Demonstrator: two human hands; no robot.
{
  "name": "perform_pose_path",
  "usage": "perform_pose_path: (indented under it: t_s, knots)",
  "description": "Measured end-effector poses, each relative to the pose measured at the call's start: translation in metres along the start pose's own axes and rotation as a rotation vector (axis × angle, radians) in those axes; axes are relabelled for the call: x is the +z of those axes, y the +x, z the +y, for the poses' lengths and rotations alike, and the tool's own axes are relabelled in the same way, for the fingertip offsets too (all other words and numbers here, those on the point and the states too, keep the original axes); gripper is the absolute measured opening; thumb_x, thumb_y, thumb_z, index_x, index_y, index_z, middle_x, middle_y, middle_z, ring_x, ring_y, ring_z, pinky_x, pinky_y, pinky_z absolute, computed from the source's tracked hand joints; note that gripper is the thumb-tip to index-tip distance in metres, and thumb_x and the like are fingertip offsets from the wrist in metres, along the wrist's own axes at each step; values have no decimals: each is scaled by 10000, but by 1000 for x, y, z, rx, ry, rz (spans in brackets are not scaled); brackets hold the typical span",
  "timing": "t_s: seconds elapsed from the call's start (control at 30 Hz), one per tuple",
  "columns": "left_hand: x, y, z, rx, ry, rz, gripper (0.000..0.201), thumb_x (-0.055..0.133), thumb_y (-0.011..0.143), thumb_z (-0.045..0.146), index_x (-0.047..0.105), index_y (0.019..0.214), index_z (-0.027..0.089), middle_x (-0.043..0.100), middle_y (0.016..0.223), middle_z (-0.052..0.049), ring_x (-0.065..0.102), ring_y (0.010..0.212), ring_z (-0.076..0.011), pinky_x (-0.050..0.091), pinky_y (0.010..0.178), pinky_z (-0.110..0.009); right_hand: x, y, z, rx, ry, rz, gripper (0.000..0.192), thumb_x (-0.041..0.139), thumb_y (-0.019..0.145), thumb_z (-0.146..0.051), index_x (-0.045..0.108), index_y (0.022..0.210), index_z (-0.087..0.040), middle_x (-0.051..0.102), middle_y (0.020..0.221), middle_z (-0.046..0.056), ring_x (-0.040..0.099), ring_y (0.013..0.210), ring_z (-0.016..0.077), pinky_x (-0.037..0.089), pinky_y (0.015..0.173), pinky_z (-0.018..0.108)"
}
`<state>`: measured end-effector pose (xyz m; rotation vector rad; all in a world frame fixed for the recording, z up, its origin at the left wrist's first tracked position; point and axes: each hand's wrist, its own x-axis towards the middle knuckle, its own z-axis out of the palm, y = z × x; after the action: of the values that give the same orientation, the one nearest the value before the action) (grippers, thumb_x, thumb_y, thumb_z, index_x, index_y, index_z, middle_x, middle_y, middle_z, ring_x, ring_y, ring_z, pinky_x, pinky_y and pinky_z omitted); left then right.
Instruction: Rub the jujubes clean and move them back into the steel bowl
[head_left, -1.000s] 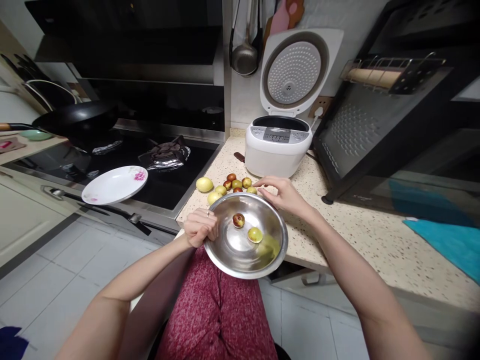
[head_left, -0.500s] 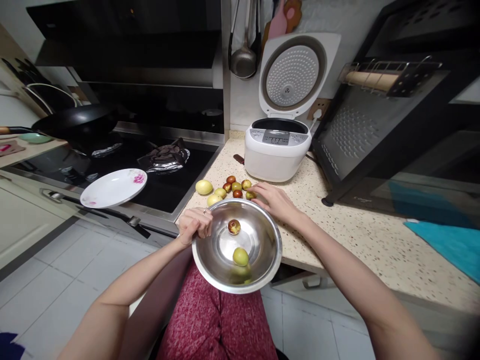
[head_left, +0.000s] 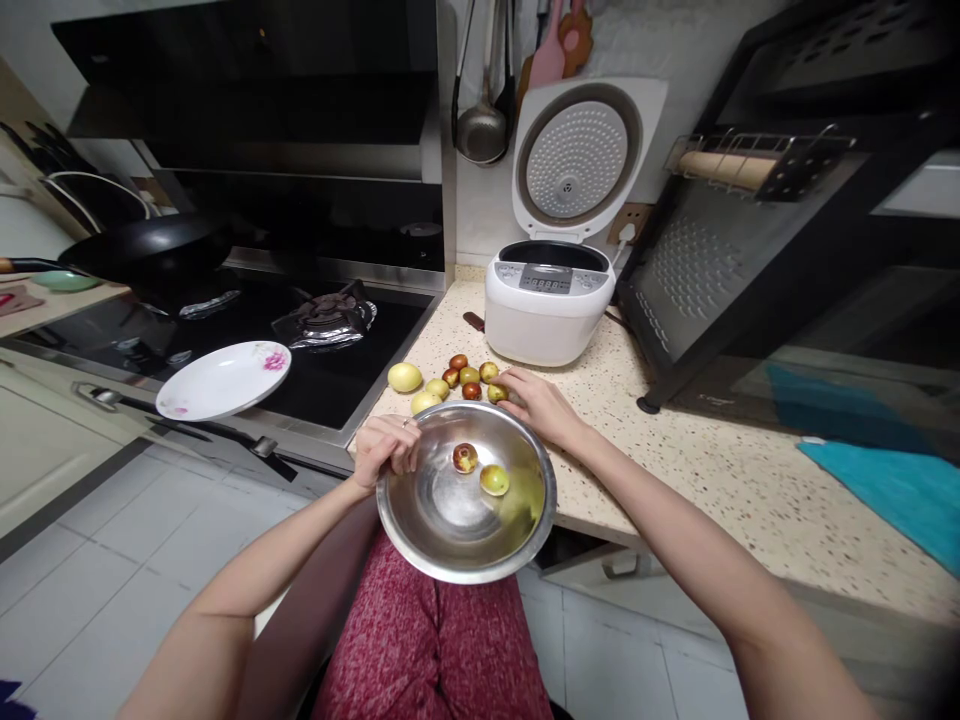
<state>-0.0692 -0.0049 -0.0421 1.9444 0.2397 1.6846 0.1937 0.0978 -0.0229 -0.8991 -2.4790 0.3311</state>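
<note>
My left hand (head_left: pixel 386 447) grips the left rim of a shiny steel bowl (head_left: pixel 442 545), held over my lap at the counter's edge. Inside the bowl are a brown-patched jujube (head_left: pixel 465 458) and a yellow-green jujube (head_left: pixel 494 480). Just behind the rim, several red and green jujubes (head_left: pixel 470 376) lie in a cluster on the counter. My right hand (head_left: pixel 541 405) rests at the cluster's right side, its bent fingers and thumb around a green jujube (head_left: pixel 496 394) at the near end. Larger pale-yellow fruits (head_left: pixel 405 377) lie to the left, one partly hidden by the bowl.
An open white rice cooker (head_left: pixel 549 310) stands behind the fruit. To the left, a flowered plate (head_left: pixel 225 382) overhangs the stove's front edge, with a black wok (head_left: pixel 146 250) further back. A dark rack (head_left: pixel 720 270) and a teal cloth (head_left: pixel 885 490) are on the right.
The yellow-green jujube in the bowl has rolled up and right, closer to the brown-patched one. The bowl has tilted slightly. My right hand stays at the same counter jujube.
</note>
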Motion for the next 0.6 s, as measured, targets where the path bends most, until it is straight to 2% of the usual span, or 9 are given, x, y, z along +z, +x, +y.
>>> perform_pose_path:
  t_s: [0.13,0.33,0.5,0.6]
  knots:
    - [-1,-1,-1,-5,1,-5,653,402,1090,266,423,446,160,450,376,14,518,360,-104,377,493,-264,2,0,4,-31,2,13,293,646,986,-217,664,1278,-232,684,1246,110,687,1076,278,596,888,470]
    - [-3,0,2,-25,4,-4,671,398,1102,306,416,449,156,445,379,13,520,373,-97,374,511,-255,5,1,11,32,13,56,316,719,930,-219,652,1237,-188,709,1210,126,690,1063,291,583,906,472]
    - [-1,0,2,-16,14,-21,654,403,1096,286,423,455,159,443,387,10,512,377,-104,385,502,-257,2,2,12,3,28,49,278,645,923,-136,650,1199,-170,706,1130,123,694,973,263,599,840,442]
    - [0,-4,-1,26,26,-34,642,403,1093,271,434,460,164,424,384,6,514,387,-112,394,482,-251,-3,2,9,-40,66,144,291,607,943,-160,643,1231,-182,702,1165,125,699,1000,265,615,875,463]
